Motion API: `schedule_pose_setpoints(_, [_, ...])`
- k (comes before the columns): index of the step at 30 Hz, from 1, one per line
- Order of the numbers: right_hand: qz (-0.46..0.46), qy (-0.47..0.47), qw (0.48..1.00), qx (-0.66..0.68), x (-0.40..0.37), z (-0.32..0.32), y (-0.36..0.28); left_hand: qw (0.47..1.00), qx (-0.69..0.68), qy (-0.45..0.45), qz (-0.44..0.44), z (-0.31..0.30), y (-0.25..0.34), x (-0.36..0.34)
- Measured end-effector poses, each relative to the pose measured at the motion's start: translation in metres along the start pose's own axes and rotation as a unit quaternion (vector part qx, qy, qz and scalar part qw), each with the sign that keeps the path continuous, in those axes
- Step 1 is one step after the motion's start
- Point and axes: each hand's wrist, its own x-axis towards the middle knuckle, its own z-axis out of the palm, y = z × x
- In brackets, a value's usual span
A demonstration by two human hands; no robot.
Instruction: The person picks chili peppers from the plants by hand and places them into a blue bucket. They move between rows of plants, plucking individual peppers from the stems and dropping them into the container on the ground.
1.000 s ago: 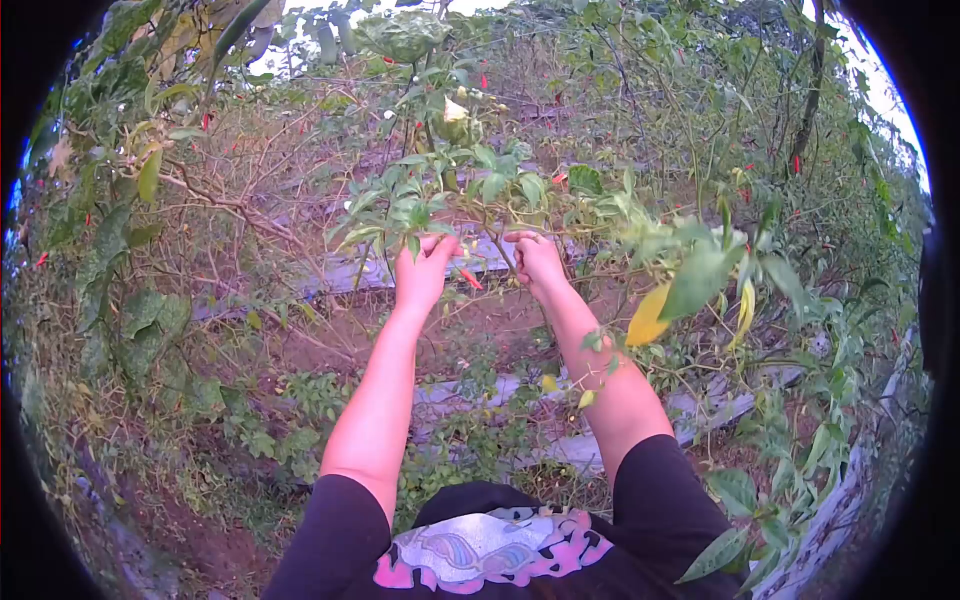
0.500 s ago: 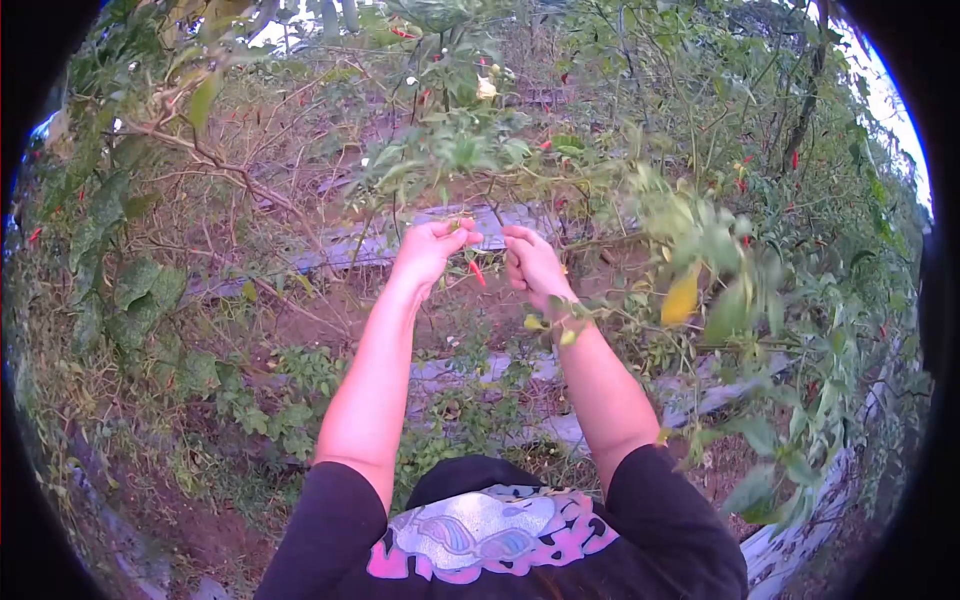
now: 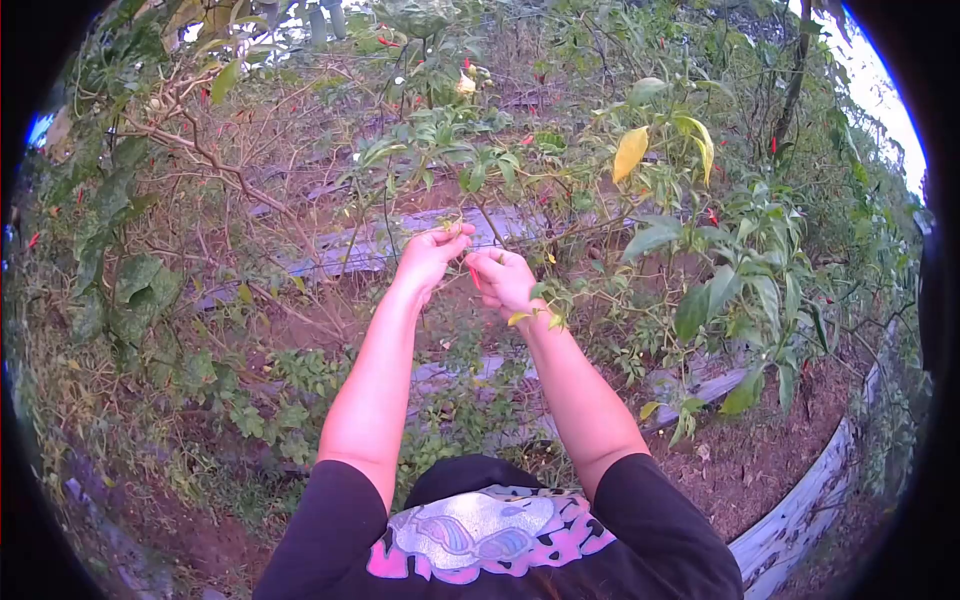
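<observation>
My left hand [image 3: 430, 260] is closed in a pinch on a thin chili plant stem [image 3: 456, 226] with small leaves. Just to its right, my right hand [image 3: 505, 281] has its thumb and fingers closed on a slim red chili pepper [image 3: 474, 276]. The pepper points downward, its lower part showing beside the thumb. The two hands almost meet at the fingertips. Leafy twigs hang by my right wrist, and a small yellowish leaf [image 3: 518, 318] lies in front of it.
Chili plants with scattered red peppers surround me. A yellow leaf [image 3: 630, 153] and broad green leaves [image 3: 725, 290] hang at the right. Bare branches [image 3: 215, 160] reach in from the left. Strips of grey sheeting [image 3: 800, 505] cover parts of the soil.
My right hand has moved left and slightly down, closing on the red pepper that hung below my left hand. The branch at the right has swung up and away from my right arm.
</observation>
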Motion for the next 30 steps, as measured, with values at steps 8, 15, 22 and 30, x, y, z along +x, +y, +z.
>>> schedule_pose_setpoints(8, [0.044, -0.024, 0.991, 0.127, 0.009, 0.006, 0.007, 0.981, 0.069, 0.068, 0.17, 0.002, -0.03, 0.021])
schedule_pose_setpoints(15, [0.098, -0.09, 0.924, 0.358, -0.003, 0.011, 0.002, 0.97, 0.085, 0.15, 0.169, -0.016, -0.048, 0.034])
schedule_pose_setpoints(22, [0.073, -0.038, 0.896, 0.436, 0.018, -0.05, -0.012, 0.938, 0.107, 0.282, 0.169, 0.002, -0.033, 0.034])
schedule_pose_setpoints(30, [0.027, 0.05, 0.919, 0.389, -0.006, -0.053, -0.012, 0.896, 0.269, 0.2, 0.29, 0.084, -0.014, 0.102])
